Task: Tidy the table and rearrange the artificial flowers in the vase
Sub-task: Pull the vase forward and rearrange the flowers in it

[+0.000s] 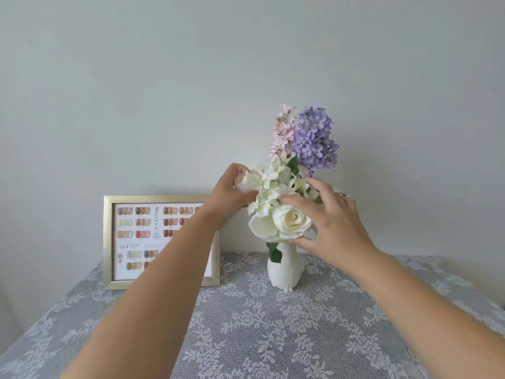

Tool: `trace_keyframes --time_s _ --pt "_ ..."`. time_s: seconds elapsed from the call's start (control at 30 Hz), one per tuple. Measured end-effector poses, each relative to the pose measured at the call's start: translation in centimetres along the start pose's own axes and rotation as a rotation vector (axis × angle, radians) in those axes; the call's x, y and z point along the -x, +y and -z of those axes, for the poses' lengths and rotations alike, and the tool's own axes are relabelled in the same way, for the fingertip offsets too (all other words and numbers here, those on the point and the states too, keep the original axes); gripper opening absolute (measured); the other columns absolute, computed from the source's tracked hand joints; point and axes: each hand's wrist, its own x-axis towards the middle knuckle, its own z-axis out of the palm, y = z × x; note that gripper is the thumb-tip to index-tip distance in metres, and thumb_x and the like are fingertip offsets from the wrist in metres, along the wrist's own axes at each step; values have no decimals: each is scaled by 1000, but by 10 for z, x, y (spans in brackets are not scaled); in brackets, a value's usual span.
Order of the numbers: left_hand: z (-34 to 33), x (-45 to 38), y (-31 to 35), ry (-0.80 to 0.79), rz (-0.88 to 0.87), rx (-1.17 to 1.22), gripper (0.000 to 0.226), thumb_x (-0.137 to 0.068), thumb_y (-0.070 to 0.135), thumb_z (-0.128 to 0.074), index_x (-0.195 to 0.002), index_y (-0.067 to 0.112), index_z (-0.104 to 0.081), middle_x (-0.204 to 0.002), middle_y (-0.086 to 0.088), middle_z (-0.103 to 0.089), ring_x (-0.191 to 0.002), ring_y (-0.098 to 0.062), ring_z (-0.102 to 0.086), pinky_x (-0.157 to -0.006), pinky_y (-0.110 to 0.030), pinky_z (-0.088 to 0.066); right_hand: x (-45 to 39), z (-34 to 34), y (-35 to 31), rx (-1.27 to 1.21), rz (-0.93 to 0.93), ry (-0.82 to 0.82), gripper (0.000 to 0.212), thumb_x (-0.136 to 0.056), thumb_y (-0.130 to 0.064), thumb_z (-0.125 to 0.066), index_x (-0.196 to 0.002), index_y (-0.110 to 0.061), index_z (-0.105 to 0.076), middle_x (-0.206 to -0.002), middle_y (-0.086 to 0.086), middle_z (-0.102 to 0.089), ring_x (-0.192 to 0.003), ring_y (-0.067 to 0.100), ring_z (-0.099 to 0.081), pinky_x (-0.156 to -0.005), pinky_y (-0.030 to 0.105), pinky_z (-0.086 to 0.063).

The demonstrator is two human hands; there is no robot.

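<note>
A white vase [284, 272] stands on the lace-covered table [273, 337] near the wall. It holds a white rose [291, 221], cream hydrangea blossoms [273, 184], a pink flower spike [281, 131] and a purple flower cluster [314, 138]. My left hand [232, 192] pinches a white bloom at the bouquet's left side. On the right of the bouquet my right hand [333, 222] is spread, fingertips touching the hydrangea and the thumb under the rose.
A gold-framed colour chart [128, 242] leans against the wall left of the vase, partly hidden by my left forearm. The grey wall rises directly behind the table. Lace cloth covers the whole tabletop in front of the vase.
</note>
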Motion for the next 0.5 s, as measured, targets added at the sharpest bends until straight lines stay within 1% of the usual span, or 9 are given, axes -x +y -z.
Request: trace_keyframes --time_s 0.07,0.13,0.2,0.23,0.27,0.33,0.4,0.47,0.5 --pt "-3 9 -2 49 -37 -47 34 -77 9 -70 -90 34 -51 -71 7 -62 -53 -14 -43 -47 -22 -36 -1 -2 -4 28 14 34 76 -58 -49 -82 -126 -43 -48 -144 8 -37 -112 28 -52 -98 45 -32" --pt "-7 18 -6 97 -67 -83 33 -73 22 -71 -95 34 -49 -70 0 -57 -55 -17 -39 -48 -28 -33 -2 -6 -9 74 26 37 72 -58 -46 -84 -122 -38 -52 -142 11 -38 -108 29 -55 -96 47 -36" --pt "-12 28 -11 153 -119 -91 39 -77 15 -70 -105 32 -48 -87 -5 -65 -59 -23 -52 -51 -40 -44 -3 -10 -13 102 15 41 66 -59 -43 -84 -117 -31 -55 -140 13 -40 -104 30 -55 -93 48 -39" --pt "-14 32 -14 186 -144 -93 44 -80 12 -71 -112 32 -48 -102 -7 -67 -69 -27 -62 -60 -46 -52 -4 -11 -15 98 2 53 63 -59 -40 -85 -114 -27 -58 -137 16 -42 -103 32 -56 -92 50 -41" --pt "-15 37 -15 212 -160 -97 50 -80 11 -72 -118 34 -49 -113 -7 -65 -83 -28 -69 -72 -48 -56 -5 -12 -16 80 -15 70 61 -59 -36 -86 -112 -22 -60 -132 18 -45 -99 35 -57 -89 51 -43" --pt "-18 44 -18 237 -176 -130 61 -79 10 -75 -127 38 -49 -122 -3 -60 -105 -23 -67 -89 -44 -55 -7 -12 -16 32 -56 108 59 -55 -28 -89 -107 -17 -63 -122 21 -50 -88 39 -60 -81 51 -50" --pt "-20 48 -20 253 -201 -198 57 -81 8 -76 -130 29 -55 -126 3 -59 -120 -16 -58 -101 -42 -49 -9 -11 -13 -27 -90 117 56 -55 -25 -89 -104 -16 -62 -117 19 -50 -78 37 -61 -71 46 -54" --pt "-27 50 -19 295 -236 -252 49 -81 6 -75 -125 22 -61 -124 2 -60 -120 -13 -56 -101 -38 -48 -9 -13 -10 -72 -116 113 53 -60 -27 -86 -105 -20 -60 -114 14 -47 -72 33 -60 -65 41 -54" --pt "-31 50 -19 324 -260 -301 47 -81 5 -74 -122 23 -62 -122 1 -60 -115 -11 -56 -99 -33 -48 -9 -14 -9 -90 -131 116 51 -61 -28 -84 -105 -22 -59 -112 11 -45 -70 32 -59 -62 38 -53"
